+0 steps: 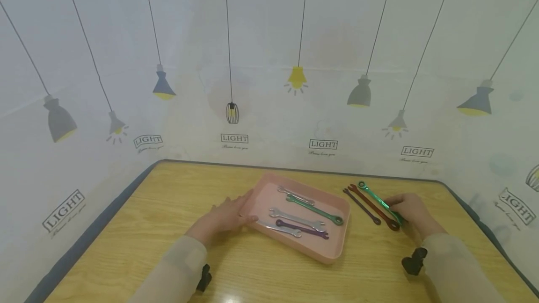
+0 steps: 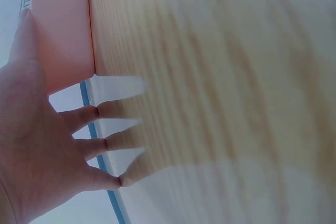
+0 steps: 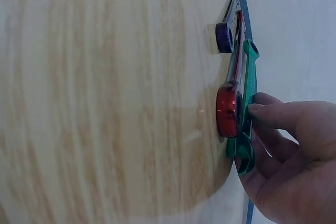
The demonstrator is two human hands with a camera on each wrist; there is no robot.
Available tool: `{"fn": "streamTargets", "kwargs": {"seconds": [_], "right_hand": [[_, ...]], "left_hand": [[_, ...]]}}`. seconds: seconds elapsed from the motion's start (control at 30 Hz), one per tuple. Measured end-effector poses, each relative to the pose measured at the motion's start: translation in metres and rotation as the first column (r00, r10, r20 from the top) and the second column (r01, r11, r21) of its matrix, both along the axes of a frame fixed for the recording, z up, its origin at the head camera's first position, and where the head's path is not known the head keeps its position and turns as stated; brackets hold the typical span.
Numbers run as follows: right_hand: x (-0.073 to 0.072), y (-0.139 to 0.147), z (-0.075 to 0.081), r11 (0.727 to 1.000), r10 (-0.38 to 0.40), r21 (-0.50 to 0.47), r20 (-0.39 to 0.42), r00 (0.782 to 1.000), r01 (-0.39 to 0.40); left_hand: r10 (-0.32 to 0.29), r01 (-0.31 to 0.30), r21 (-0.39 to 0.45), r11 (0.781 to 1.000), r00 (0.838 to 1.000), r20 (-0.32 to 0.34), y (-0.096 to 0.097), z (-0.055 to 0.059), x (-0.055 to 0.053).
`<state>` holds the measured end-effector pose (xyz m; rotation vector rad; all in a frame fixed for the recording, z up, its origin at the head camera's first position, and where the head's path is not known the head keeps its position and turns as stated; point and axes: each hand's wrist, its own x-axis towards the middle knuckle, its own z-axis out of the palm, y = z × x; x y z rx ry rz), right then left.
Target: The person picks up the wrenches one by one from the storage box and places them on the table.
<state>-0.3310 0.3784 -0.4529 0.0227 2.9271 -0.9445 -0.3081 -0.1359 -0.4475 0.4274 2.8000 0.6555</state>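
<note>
See wrenches [image 1: 296, 219] in tray [image 1: 332, 255] only via head cam; pinching green wrench [image 3: 250, 80] w/ R hand [image 1: 412, 212], splaying L hand [image 2: 47, 145] against tray.

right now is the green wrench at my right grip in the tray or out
Out: the head view shows the green wrench in your right grip, clear of the tray.
</note>
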Motion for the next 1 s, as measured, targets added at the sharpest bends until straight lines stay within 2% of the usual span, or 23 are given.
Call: {"fn": "streamTargets", "kwargs": {"seconds": [0.23,0.37,0.5,0.73,0.93,1.0], "right_hand": [[0.001,0.002,-0.004,0.999,-0.001,-0.042,-0.028,1.000,0.000],[0.000,0.003,-0.008,0.994,0.003,-0.112,-0.049,0.999,-0.008],[-0.002,0.001,-0.004,0.983,0.010,-0.183,-0.037,0.999,-0.017],[0.004,-0.021,0.011,0.987,0.084,-0.133,-0.083,0.993,-0.095],[0.007,-0.045,0.018,0.975,0.137,-0.161,-0.109,0.985,-0.153],[0.007,-0.052,0.018,0.977,0.144,-0.143,-0.115,0.983,-0.160]], "left_hand": [[0.001,-0.002,0.017,1.000,1.000,0.021,0.000,-0.001,0.001],[0.006,-0.006,0.020,1.000,1.000,0.020,0.000,-0.001,0.002],[0.013,-0.013,0.014,1.000,1.000,0.015,-0.001,0.000,0.001],[0.010,-0.010,0.022,1.000,1.000,0.017,0.000,0.003,0.001],[0.010,-0.010,0.013,1.000,1.000,0.015,0.000,0.003,0.002],[0.011,-0.011,0.012,1.000,1.000,0.016,0.000,0.003,0.002]]}}
